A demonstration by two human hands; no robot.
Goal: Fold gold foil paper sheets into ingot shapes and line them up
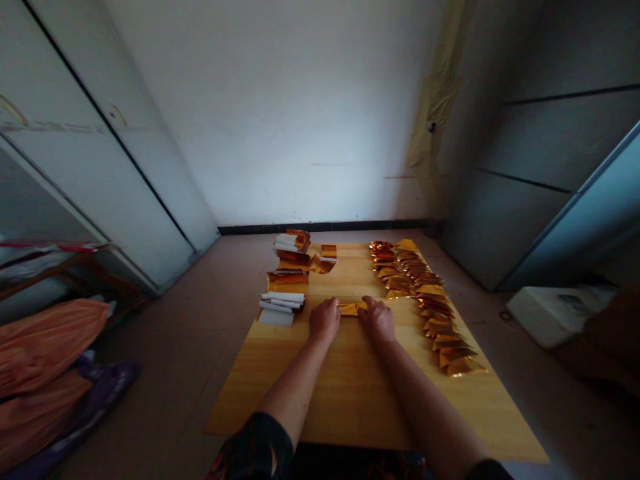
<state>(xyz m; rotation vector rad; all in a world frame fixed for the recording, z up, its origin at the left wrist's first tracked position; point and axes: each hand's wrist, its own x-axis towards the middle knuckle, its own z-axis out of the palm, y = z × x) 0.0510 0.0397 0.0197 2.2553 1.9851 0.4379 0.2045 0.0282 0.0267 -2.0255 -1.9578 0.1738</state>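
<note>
Two bare forearms are reaching out over a long, pale yellow wooden board point(350, 400) lying on a brownish floor. The left hand point(324, 320) and the right hand point(377, 319) are resting close together near the board's middle, with one narrow, shiny gold foil strip point(353, 309) lying between them. The fingertips point(336, 308) of both hands are curved down onto the strip's ends, neither clenched nor released, though I cannot tell whether they are pinching it.

Beyond the left hand, two bundles of white paper strips point(281, 308) are sitting in the upper middle of the frame, alongside about three small piles of gold foil point(287, 280). A long double row of folded gold foil triangles point(430, 300), too many and overlapping to count exactly, is running down the board's right side. Two orange sacks point(40, 353) are lying at the lower left, and one white box point(555, 317) is sitting at the right.
</note>
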